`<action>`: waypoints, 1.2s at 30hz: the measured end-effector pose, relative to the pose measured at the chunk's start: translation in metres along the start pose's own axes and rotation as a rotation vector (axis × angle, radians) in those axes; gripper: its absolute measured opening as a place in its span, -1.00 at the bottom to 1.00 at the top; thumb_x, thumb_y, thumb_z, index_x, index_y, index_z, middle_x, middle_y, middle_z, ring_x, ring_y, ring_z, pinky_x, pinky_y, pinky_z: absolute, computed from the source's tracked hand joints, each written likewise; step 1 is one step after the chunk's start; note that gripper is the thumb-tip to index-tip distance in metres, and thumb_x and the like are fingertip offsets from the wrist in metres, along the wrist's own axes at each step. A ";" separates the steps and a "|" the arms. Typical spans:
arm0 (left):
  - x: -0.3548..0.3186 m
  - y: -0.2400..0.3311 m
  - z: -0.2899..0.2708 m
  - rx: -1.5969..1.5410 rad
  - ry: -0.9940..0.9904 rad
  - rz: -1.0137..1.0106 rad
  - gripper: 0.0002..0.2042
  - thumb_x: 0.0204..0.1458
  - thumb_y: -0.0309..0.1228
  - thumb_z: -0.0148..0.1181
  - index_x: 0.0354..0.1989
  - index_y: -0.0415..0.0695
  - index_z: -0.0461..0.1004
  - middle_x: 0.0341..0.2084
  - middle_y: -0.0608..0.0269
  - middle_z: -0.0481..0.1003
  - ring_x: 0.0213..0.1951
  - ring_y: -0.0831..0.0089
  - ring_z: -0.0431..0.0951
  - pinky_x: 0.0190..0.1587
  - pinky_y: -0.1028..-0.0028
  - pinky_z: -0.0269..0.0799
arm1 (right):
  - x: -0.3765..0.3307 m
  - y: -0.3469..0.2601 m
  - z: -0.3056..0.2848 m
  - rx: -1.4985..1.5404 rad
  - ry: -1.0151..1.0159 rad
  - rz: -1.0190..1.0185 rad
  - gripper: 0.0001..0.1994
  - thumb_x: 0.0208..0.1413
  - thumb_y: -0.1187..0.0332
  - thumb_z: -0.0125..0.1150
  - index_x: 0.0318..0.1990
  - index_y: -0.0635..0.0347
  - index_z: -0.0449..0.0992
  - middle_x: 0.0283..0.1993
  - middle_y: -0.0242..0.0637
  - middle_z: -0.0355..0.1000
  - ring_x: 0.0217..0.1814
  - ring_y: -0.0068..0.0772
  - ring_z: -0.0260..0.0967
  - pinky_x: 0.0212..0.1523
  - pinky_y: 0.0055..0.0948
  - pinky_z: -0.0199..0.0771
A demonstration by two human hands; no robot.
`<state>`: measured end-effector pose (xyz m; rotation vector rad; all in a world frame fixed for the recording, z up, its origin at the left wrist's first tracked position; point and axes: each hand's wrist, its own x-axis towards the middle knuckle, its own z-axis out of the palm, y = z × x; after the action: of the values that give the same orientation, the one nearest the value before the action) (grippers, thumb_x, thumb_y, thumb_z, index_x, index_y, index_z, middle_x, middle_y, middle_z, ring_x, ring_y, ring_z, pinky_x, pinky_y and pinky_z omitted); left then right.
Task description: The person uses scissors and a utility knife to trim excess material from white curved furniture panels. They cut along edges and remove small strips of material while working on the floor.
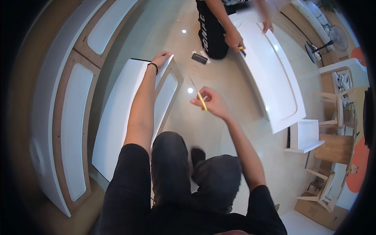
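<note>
My left hand [161,58] grips the far corner of a white panel [121,94] that stands on edge to the left of my knees. The panel's right side shows a bare wood frame [169,74] around a white inset. A black band circles my left wrist. Raised over the floor, my right hand [213,102] is closed around a slim yellow-handled knife [202,101]. Its thin blade points up and away from me, toward the left, apart from the panel. I cannot make out the exact type of blade.
Across from me, a kneeling person holds a yellow and black tool [241,49] against a long white panel [270,74]. A dark block [199,58] lies on the floor near them. Another long framed panel [74,129] stands at left. A fan [331,41] and wooden chairs [323,190] are at right.
</note>
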<state>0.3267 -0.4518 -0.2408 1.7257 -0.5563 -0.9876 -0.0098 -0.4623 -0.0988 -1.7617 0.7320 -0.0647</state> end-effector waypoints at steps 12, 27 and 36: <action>-0.028 0.018 0.001 -0.206 0.047 -0.003 -0.78 0.25 -0.24 0.18 -0.09 -0.12 0.52 -0.21 0.30 0.55 -0.15 0.52 0.50 -0.03 0.50 0.39 | 0.189 0.016 -0.041 -0.212 -0.364 0.106 -0.51 0.01 -0.16 0.42 -0.34 0.16 0.64 -0.39 -0.42 0.51 -0.43 -0.63 0.34 -0.35 -0.59 0.36; -0.048 0.022 0.000 -0.146 0.186 0.105 -0.79 0.22 -0.30 0.26 -0.14 -0.19 0.51 -0.26 0.34 0.53 -0.18 0.58 0.47 -0.05 0.55 0.38 | 0.235 0.003 -0.019 -0.286 -0.373 0.019 -0.48 -0.13 -0.20 0.40 -0.51 0.16 0.59 -0.61 -0.41 0.34 -0.55 -0.54 0.29 -0.45 -0.47 0.26; -0.051 0.038 0.000 -0.213 0.169 -0.012 -0.89 0.25 -0.47 0.19 -0.13 -0.22 0.48 -0.06 0.10 0.58 0.02 0.45 0.52 0.19 0.45 0.34 | 0.240 -0.014 -0.032 -0.407 -0.394 0.001 -0.69 -0.20 0.12 0.26 -0.45 0.19 0.66 -0.51 -0.09 0.57 -0.35 -0.04 0.59 -0.26 -0.21 0.59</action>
<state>0.3017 -0.4275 -0.1875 1.6044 -0.3199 -0.8671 0.1756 -0.6087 -0.1526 -2.0739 0.4761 0.4497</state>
